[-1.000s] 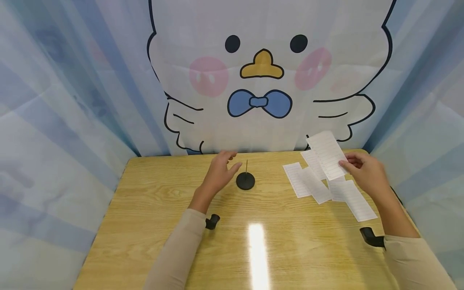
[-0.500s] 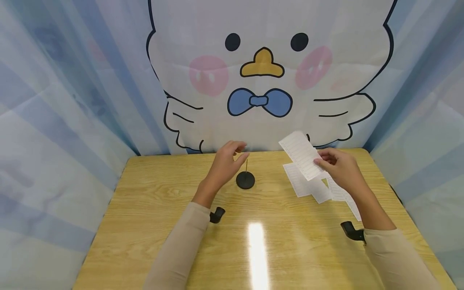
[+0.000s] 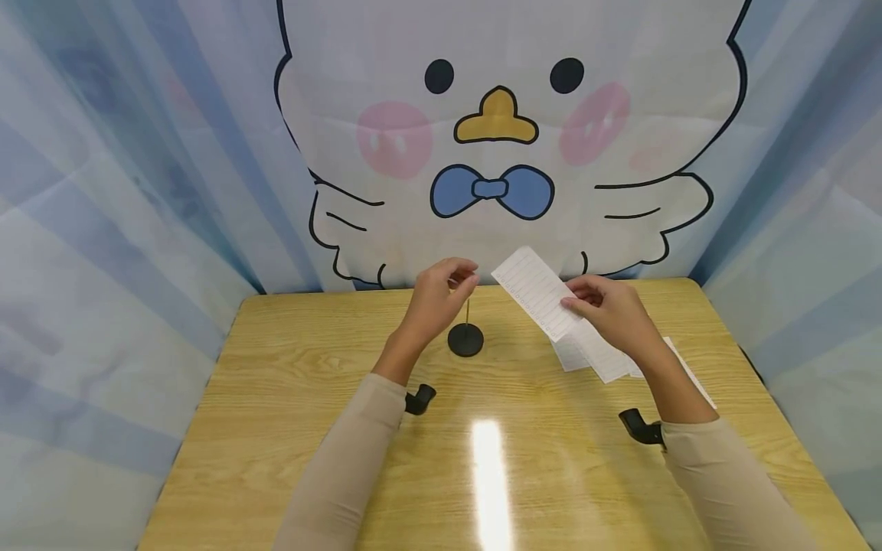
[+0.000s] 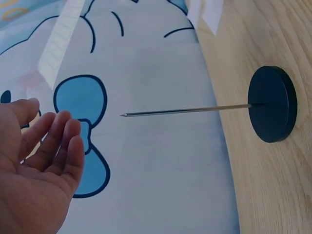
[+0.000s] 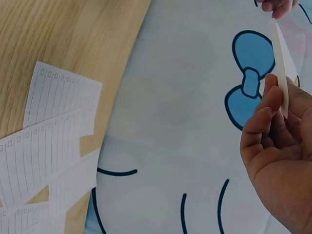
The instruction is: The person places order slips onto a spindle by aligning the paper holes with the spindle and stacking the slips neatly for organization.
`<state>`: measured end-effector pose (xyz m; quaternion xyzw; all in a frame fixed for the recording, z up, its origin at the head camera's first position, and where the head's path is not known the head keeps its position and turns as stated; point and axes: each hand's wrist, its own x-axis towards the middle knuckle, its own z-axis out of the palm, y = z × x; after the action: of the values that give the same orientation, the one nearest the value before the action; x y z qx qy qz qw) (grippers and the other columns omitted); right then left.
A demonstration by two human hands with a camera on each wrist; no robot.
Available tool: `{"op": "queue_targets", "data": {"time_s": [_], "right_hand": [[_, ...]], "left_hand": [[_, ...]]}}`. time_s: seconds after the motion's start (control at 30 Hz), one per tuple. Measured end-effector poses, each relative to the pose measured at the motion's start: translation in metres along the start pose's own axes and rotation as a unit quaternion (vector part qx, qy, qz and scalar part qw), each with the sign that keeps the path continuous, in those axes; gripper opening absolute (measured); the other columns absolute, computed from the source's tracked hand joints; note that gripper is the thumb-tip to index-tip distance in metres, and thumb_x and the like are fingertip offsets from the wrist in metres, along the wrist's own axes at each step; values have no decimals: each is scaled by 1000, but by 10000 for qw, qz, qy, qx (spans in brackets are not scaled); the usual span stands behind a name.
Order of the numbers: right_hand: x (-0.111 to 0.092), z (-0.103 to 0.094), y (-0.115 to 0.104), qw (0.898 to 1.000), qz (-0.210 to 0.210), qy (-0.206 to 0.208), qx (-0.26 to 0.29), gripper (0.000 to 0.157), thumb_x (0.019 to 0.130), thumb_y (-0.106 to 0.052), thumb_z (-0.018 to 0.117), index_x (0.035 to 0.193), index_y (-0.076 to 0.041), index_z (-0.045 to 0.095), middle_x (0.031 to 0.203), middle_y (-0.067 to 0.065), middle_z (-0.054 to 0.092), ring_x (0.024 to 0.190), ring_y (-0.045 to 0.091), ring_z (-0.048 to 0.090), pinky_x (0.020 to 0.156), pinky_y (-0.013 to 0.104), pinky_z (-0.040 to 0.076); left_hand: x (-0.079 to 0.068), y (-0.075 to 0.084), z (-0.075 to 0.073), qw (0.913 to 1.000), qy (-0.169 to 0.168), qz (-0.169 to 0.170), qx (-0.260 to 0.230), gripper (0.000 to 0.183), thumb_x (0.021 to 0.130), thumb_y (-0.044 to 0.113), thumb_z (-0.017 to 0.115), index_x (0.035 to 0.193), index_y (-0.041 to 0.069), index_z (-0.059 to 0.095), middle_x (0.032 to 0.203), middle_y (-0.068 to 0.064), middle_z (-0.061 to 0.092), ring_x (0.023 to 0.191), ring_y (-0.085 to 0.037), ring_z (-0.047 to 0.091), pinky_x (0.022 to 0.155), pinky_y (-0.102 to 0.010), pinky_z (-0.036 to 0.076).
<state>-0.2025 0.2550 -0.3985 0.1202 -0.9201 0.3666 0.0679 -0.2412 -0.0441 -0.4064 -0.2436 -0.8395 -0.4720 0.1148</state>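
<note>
My right hand pinches a lined paper slip by one end, between thumb and fingers, lifted above the table. In the right wrist view that slip appears nearly edge-on. My left hand holds nothing; its fingers are loosely bent, above and beside a bill spike. The spike's round black base stands on the table, and its thin metal rod rises to a bare pointed tip, apart from the left hand. Several more lined slips lie overlapping on the table under the right arm, partly hidden in the head view.
The wooden table reaches back to a curtain printed with a cartoon face and blue bow. Further curtains hang on both sides. Each wrist carries a black camera mount.
My right hand has carried the slip leftward from above the pile toward the spike. The left hand has shifted slightly right and up. The spike and the slips on the table stay put.
</note>
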Motion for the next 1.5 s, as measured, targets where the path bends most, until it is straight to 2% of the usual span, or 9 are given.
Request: {"op": "queue_targets", "data": {"time_s": [0.17, 0.33, 0.67, 0.87, 1.2, 1.5], "right_hand": [[3, 7, -8, 9996, 52, -255, 147, 27, 98, -21, 73, 118, -3, 72, 100, 12, 74, 85, 21, 66, 67, 19, 51], [6, 13, -13, 9992, -19, -323, 254, 28, 98, -20, 73, 119, -2, 73, 102, 14, 75, 88, 24, 69, 69, 18, 52], [12, 22, -16, 9985, 18, -482, 274, 26, 98, -19, 73, 119, -3, 72, 101, 12, 75, 86, 21, 68, 69, 21, 52], [15, 30, -16, 9983, 53, -564, 105, 22, 101, -17, 69, 119, -4, 71, 102, 12, 74, 87, 23, 67, 70, 26, 52], [23, 41, -13, 9984, 80, -563, 75, 24, 105, -14, 62, 125, -3, 68, 102, 12, 72, 85, 24, 65, 70, 32, 50], [26, 46, -6, 9984, 234, -509, -28, 24, 105, -19, 63, 123, -5, 69, 103, 12, 71, 88, 25, 66, 74, 37, 51]], "left_hand": [[2, 1, 1, 9997, -35, -187, -156, 22, 104, 18, 64, 120, 5, 71, 108, -9, 73, 99, -20, 69, 88, -33, 58], [3, 1, 2, 9987, -14, -402, -306, 18, 104, 18, 65, 114, 6, 73, 101, -6, 73, 92, -18, 67, 85, -32, 57], [0, -5, 0, 9967, 164, -631, -492, 10, 101, 13, 67, 103, 6, 74, 89, -7, 70, 77, -17, 62, 71, -28, 53], [0, -11, 0, 9960, 131, -750, -475, 11, 102, 13, 67, 103, 4, 75, 88, -7, 70, 76, -18, 61, 69, -27, 51], [2, -18, 4, 9920, -53, -1210, -364, 12, 102, 13, 66, 101, 5, 74, 89, -8, 69, 77, -19, 61, 68, -27, 51], [2, -24, 9, 9905, -182, -1340, -261, 12, 102, 13, 66, 101, 4, 73, 90, -9, 69, 79, -19, 62, 70, -27, 51]]}}
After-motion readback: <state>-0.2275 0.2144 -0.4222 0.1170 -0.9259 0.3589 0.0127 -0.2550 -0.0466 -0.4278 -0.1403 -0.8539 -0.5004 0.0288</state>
